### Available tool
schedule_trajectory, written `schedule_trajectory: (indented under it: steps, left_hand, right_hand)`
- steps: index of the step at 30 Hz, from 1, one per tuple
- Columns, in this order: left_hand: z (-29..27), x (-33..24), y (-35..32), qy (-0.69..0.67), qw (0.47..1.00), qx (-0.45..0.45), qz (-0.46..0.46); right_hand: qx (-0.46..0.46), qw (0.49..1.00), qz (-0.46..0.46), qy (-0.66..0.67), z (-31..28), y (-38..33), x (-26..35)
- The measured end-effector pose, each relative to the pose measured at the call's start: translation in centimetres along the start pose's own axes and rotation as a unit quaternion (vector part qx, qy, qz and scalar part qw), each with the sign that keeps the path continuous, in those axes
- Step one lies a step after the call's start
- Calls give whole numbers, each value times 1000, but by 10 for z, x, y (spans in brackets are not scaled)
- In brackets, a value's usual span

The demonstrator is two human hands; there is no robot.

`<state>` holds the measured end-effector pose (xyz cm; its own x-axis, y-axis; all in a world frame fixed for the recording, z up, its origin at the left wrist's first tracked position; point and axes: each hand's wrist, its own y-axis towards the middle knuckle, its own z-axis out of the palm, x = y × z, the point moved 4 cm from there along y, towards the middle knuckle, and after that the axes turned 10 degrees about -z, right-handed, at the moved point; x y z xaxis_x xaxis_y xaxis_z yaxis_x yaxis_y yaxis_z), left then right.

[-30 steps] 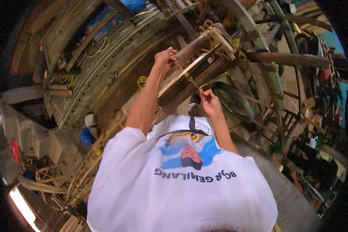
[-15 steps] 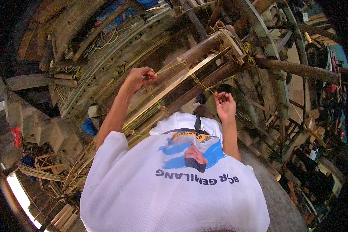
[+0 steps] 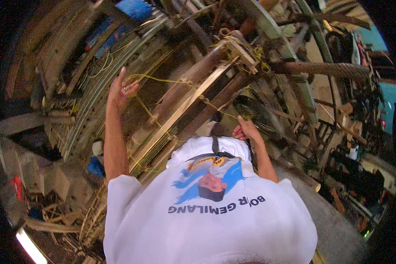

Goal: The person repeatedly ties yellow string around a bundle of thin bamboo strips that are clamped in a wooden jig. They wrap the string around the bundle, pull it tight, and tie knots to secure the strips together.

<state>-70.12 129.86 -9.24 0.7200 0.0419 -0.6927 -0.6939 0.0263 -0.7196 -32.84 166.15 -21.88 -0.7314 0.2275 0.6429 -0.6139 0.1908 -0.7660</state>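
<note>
My left hand [image 3: 122,91] is raised beyond the far-left side of a wooden frame, one finger pointing up and the others curled. A yellow cord [image 3: 165,81] loops round these fingers, sagging toward the frame and down to a tie on its near pole. My right hand [image 3: 247,130] is low at the frame's right, thumb and fingers pinched at the cord's other end. Between my hands, a bundle of split bamboo strips [image 3: 187,108] lies along the frame between two brown round poles, a far pole [image 3: 187,79] and a near pole [image 3: 220,97], with yellow lashings across them.
A short wooden crosspiece [image 3: 242,53] caps the frame's far end. A thick textured pole [image 3: 321,69] and curved grey beams [image 3: 290,48] stand at the right. Long strips [image 3: 86,112] and timbers lie at the left, beside a blue bag [image 3: 95,167]. A person in dark clothes [image 3: 361,176] is at the far right.
My left hand has swung out to the left and its straight cord has slackened into a loop. My right hand has dropped lower and slightly left. The whole view has shifted.
</note>
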Motion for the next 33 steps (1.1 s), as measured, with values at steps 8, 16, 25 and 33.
schedule_trajectory:
  steps: [8,16,25,33]
  left_hand:
    - [190,4,-65,426,806,11,411]
    - [308,101,-64,400,806,36,434]
    - [306,110,-56,376,850,14,369]
    - [306,148,-22,294,764,23,574]
  right_hand:
    - [-167,868,-186,429,-26,47,101]
    - [-165,815,-102,546,-28,83,140]
    - [-152,704,-539,436,-44,-14,196]
    - [88,695,-573,-425,136,35,337]
